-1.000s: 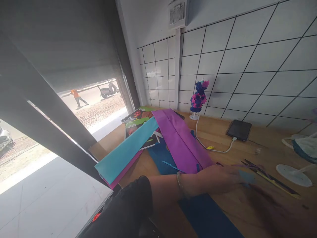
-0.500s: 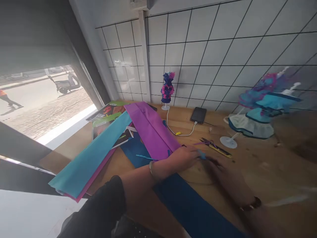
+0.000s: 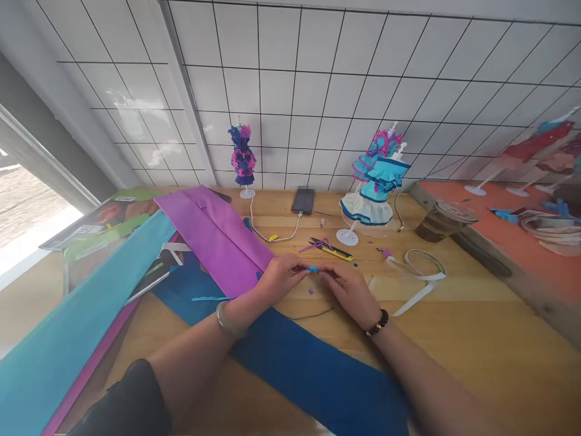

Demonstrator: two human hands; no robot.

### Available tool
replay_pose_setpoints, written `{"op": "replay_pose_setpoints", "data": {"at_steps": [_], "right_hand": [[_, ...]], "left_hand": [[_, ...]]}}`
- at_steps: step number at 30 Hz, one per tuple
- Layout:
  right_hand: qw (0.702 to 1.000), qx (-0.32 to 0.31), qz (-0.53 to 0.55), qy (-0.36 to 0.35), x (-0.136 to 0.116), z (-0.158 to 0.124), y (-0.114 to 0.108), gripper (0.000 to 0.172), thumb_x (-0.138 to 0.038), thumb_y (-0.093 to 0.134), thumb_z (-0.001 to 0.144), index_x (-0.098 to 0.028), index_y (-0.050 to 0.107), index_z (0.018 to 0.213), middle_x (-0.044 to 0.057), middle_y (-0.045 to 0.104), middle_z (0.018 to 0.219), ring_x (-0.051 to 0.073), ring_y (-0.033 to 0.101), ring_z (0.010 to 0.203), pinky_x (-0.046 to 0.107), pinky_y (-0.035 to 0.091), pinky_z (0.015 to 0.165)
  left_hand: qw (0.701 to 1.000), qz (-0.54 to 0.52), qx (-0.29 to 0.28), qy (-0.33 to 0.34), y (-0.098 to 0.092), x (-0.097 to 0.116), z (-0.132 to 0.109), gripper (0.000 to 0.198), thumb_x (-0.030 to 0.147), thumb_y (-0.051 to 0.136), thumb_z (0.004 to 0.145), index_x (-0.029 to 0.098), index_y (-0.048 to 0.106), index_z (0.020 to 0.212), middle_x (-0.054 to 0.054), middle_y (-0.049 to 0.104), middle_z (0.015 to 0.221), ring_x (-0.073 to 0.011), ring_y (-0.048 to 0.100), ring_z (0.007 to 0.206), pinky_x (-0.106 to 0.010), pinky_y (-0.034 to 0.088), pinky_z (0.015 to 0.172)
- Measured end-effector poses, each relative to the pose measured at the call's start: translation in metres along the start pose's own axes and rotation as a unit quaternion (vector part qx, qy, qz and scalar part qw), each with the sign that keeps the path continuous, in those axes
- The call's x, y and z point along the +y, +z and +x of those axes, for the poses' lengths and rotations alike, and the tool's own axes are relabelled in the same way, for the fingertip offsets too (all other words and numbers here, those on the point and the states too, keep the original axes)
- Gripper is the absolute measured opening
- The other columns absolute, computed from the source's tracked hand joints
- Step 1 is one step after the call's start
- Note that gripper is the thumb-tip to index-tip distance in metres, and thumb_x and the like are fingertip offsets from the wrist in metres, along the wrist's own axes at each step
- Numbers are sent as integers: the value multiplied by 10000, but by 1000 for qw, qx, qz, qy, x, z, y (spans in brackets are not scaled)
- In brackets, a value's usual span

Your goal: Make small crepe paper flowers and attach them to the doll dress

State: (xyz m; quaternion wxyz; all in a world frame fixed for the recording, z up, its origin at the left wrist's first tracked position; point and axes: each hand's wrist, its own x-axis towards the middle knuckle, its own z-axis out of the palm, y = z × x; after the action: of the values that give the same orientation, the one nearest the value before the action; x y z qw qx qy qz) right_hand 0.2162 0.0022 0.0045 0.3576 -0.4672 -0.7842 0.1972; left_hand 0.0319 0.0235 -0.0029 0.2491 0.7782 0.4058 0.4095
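Note:
Between my two hands a small blue strip (image 3: 312, 268) is pinched at both ends above the wooden table. My left hand (image 3: 281, 275), with a pale bangle at the wrist, has its fingertips closed on the strip's left end. The right end sits in the fingertips of my right hand (image 3: 349, 290), which wears a dark bead bracelet. Under my left forearm runs a long dark blue sheet (image 3: 313, 369). A purple folded sheet (image 3: 218, 236) lies just left of my left hand, and a thin light blue strip (image 3: 211, 298) rests near the bangle.
Yellow-handled snips (image 3: 336, 249) lie beyond my hands. Behind them are a phone (image 3: 303, 200) on a white cable and doll-sized dresses (image 3: 374, 181) on stands. A white ribbon (image 3: 420, 297) and a lidded cup (image 3: 445, 221) are right. A turquoise sheet (image 3: 91, 290) covers the left.
The view has swung right, bringing the cup, ribbon and orange surface into sight. My hands have come together on the small blue strip, and the right hand is less blurred.

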Motion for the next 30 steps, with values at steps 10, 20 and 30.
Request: {"op": "replay_pose_setpoints", "data": {"at_steps": [10, 20, 30], "right_hand": [[984, 10, 146, 98, -2, -2, 4, 238, -346, 487, 802, -197, 623, 931, 44, 681, 817, 173, 636, 724, 309, 520, 675], [982, 14, 158, 107, -5, -1, 3, 227, -339, 522, 785, -191, 629, 921, 52, 679, 849, 178, 637, 746, 327, 517, 705], [951, 22, 261, 166, -7, 2, 3, 257, -359, 596, 728, -166, 613, 897, 50, 684, 793, 176, 648, 715, 325, 525, 698]], "left_hand": [[993, -103, -13, -59, -1, 2, 0, 283, 273, 611, 717, 185, 616, 986, -21, 646, 789, -120, 589, 711, -240, 485, 674], [991, -108, -18, -75, 0, 0, -1, 179, 292, 579, 743, 171, 650, 853, -33, 675, 822, -139, 613, 761, -250, 491, 703], [991, -115, -12, -63, -2, 3, 0, 186, 311, 567, 756, 180, 657, 851, -15, 682, 798, -130, 619, 739, -230, 488, 686]]}}
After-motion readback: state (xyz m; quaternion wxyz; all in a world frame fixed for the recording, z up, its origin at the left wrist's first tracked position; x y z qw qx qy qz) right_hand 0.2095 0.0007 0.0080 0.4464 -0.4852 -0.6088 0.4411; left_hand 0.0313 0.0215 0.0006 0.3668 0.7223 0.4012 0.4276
